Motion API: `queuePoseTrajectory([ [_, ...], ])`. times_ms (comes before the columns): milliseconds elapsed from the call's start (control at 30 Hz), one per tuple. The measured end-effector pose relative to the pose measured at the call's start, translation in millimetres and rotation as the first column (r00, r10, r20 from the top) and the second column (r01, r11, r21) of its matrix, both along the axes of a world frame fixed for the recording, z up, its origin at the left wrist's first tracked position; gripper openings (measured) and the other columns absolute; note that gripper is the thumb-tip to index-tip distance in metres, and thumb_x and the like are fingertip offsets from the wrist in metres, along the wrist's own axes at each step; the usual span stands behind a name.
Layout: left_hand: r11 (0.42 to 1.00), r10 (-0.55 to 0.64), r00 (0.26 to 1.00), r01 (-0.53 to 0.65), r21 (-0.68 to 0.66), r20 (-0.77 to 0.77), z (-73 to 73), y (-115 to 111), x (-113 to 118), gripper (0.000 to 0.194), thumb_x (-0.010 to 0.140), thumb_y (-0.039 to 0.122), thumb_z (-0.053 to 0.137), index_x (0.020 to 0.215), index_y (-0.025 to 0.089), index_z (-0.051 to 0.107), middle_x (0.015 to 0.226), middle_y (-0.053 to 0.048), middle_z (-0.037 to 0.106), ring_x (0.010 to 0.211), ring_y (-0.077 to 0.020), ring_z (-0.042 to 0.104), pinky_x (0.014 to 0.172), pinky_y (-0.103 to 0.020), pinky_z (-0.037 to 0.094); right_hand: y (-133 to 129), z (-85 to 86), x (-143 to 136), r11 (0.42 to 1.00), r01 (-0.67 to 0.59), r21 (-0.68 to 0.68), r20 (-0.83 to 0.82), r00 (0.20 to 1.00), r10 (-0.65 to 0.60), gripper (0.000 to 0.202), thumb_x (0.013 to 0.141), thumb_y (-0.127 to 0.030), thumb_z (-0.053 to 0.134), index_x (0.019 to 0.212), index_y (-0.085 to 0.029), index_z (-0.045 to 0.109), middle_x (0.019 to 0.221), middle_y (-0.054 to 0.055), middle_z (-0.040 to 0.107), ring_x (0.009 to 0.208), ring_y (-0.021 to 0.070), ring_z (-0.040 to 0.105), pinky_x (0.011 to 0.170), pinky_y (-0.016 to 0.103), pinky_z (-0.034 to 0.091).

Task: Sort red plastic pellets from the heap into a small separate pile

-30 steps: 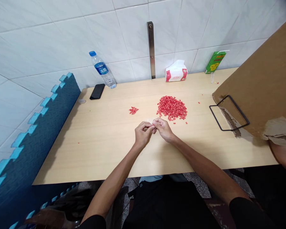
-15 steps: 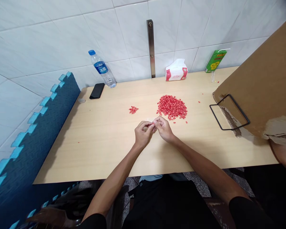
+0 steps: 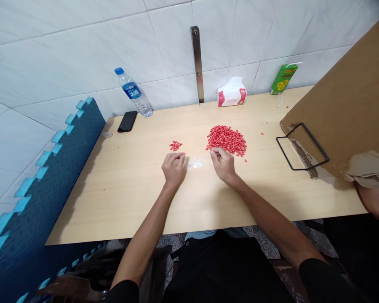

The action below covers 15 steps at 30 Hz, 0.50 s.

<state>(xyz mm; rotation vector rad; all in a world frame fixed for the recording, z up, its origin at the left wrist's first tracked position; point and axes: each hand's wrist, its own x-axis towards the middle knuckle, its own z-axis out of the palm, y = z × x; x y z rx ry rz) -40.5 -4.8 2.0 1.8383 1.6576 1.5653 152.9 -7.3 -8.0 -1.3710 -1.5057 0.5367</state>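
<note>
My left hand [image 3: 173, 169] is closed in a pinch, with a small red piece [image 3: 183, 154] at its fingertips. It is just below a small heap of red pieces [image 3: 176, 145]. My right hand [image 3: 224, 166] pinches at the near left edge of a large pile of short red pieces [image 3: 226, 138]. Whether anything sits between its fingertips is too small to make out. A thin clear plastic piece [image 3: 195, 163] lies on the table between my two hands.
On the table [image 3: 139, 176] stand a water bottle [image 3: 133, 92], a tissue pack [image 3: 232, 93] and a green drink carton [image 3: 283, 79]; a black phone [image 3: 127, 121] lies at left. To the right is a cardboard panel [image 3: 344, 105] with a black wire frame [image 3: 322, 147]. A blue foam mat [image 3: 72, 147] borders the left.
My hands were together in front of the piles and are now apart. The left has moved left with a red piece; the right has moved slightly right, to the large pile's edge.
</note>
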Motion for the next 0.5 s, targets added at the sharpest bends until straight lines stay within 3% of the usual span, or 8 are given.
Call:
queuePoseTrajectory([
  [100,0.996,0.073,0.996,-0.075,-0.038,-0.045,-5.2,26.5,-27.2,0.014,0.079,0.030,0.063,0.084,0.020,0.071,0.088,-0.006,0.063,0.085,-0.0182,0.059,0.083,-0.033,0.047,10.2,-0.5,12.1,0.993,0.108,0.053,0.278,0.953,-0.119,0.023,0.092,-0.035,0.046,0.092,-0.020,0.064,0.088,0.007,0.067,0.084,0.0211,0.056,0.082,0.035,0.035],
  [200,0.979,0.153,0.988,-0.151,-0.135,0.004,-14.3,53.5,-47.5,0.016,0.077,0.030,0.064,0.084,0.019,0.071,0.091,-0.006,0.060,0.086,-0.0178,0.059,0.081,-0.031,0.047,18.4,-4.0,17.0,0.988,0.149,0.028,0.436,0.888,-0.147,0.024,0.092,-0.030,0.044,0.094,-0.019,0.065,0.093,0.008,0.067,0.091,0.0232,0.054,0.084,0.037,0.031],
  [333,0.955,0.214,0.977,-0.204,-0.217,0.022,-20.9,80.5,-56.6,0.013,0.075,0.029,0.064,0.078,0.018,0.070,0.091,-0.007,0.058,0.087,-0.0191,0.057,0.086,-0.036,0.047,25.0,-7.2,16.6,0.984,0.180,-0.002,0.531,0.834,-0.152,0.024,0.092,-0.028,0.043,0.090,-0.019,0.066,0.093,0.010,0.066,0.090,0.0242,0.052,0.082,0.039,0.028],
  [500,0.971,0.142,0.988,-0.151,-0.184,-0.062,-21.1,94.4,-54.1,0.008,0.070,0.026,0.069,0.074,0.019,0.068,0.096,-0.010,0.058,0.103,-0.0263,0.051,0.101,-0.051,0.037,27.8,-6.9,15.3,0.984,0.178,-0.022,0.590,0.796,-0.131,0.018,0.087,-0.028,0.048,0.091,-0.018,0.063,0.095,0.011,0.064,0.093,0.0271,0.049,0.081,0.041,0.027],
])
